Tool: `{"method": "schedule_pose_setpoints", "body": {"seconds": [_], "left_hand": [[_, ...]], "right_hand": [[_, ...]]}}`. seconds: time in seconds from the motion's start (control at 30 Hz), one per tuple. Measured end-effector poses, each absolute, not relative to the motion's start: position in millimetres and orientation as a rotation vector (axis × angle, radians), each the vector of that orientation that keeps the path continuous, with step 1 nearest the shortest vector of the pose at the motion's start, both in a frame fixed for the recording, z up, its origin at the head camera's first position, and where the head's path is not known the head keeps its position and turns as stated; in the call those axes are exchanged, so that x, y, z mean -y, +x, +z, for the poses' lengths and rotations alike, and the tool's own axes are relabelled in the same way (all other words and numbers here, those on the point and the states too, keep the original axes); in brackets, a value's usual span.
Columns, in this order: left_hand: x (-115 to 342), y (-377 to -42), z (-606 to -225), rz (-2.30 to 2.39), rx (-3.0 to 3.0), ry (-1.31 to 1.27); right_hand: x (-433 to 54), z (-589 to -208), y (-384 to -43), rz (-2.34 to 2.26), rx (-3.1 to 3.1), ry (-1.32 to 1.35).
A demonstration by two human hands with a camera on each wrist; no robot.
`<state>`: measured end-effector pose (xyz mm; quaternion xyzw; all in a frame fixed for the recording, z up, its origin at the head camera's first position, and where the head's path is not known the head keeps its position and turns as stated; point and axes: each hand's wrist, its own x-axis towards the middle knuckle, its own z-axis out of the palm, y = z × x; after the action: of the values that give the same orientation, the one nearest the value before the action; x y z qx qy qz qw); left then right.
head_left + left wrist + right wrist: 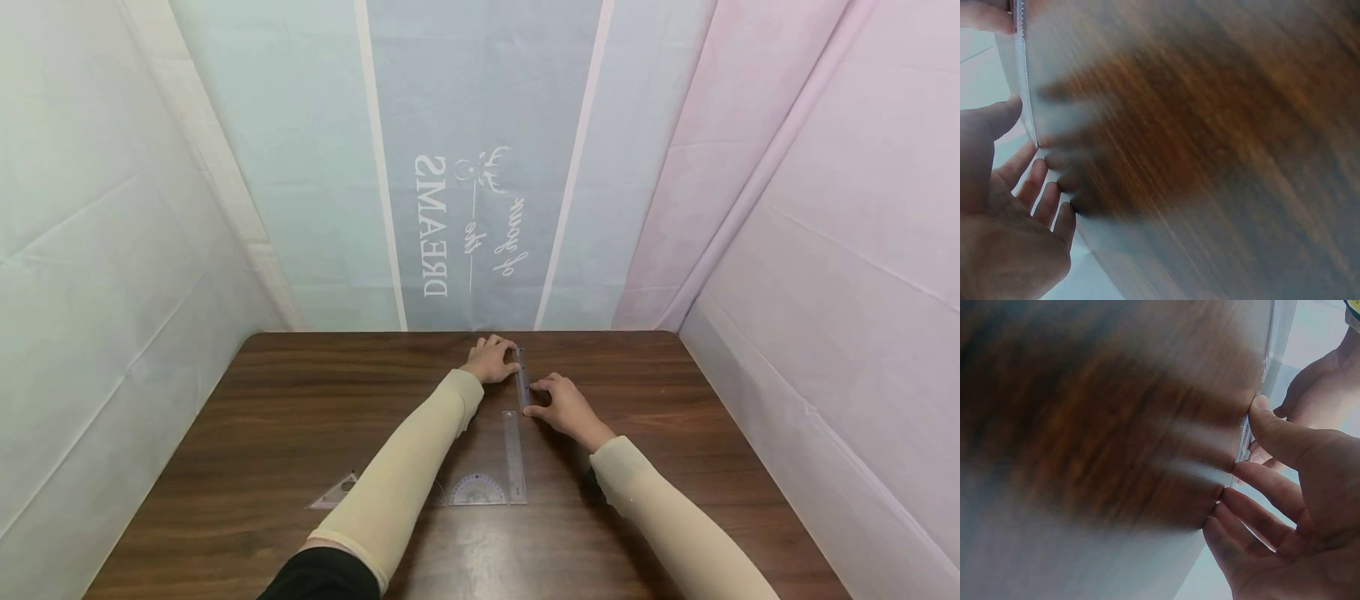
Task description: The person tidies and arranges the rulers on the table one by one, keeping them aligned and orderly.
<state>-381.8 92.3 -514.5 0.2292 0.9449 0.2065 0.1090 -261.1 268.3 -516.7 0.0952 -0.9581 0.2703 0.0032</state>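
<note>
A clear ruler point(522, 382) lies lengthwise near the table's far side, between the two hands. My left hand point(491, 360) is at its far end on the left, index fingertip and thumb touching or almost touching the edge. In the left wrist view the fingers point(1033, 181) extend with their tips on the table. On the ruler's right, my right hand point(570, 411) has thumb and index finger spread along the nearer part of its edge. Closer to me lies a second clear ruler point(514, 458), roughly in line. A clear protractor point(479, 490) sits left of that ruler's near end.
A clear triangular set square point(333, 493) lies at the left, partly hidden by my left sleeve point(405, 475). Under everything is a dark wood-grain table point(637, 367). A printed cloth point(480, 100) hangs behind the far edge, with pale cloth walls at both sides.
</note>
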Motion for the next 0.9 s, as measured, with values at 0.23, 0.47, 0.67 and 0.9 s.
{"method": "schedule_pose_setpoints", "body": {"seconds": [0.23, 0.47, 0.67, 0.9], "left_hand": [[-90.1, -381.3, -515.0, 0.764, -2.767, 0.657], [-87.6, -375.7, -513.7, 0.979, -2.753, 0.634], [-86.8, -369.4, -512.5, 1.114, -2.73, 0.588], [-88.6, -366.7, -512.0, 1.193, -2.711, 0.551]], "right_hand": [[-268.4, -517.9, -262.0, 0.857, 2.997, 0.31], [-267.9, -515.8, -262.9, 0.858, 3.01, 0.304], [-265.7, -514.7, -260.9, 0.808, 3.027, 0.3], [-265.0, -512.1, -256.6, 0.754, 3.037, 0.316]]}}
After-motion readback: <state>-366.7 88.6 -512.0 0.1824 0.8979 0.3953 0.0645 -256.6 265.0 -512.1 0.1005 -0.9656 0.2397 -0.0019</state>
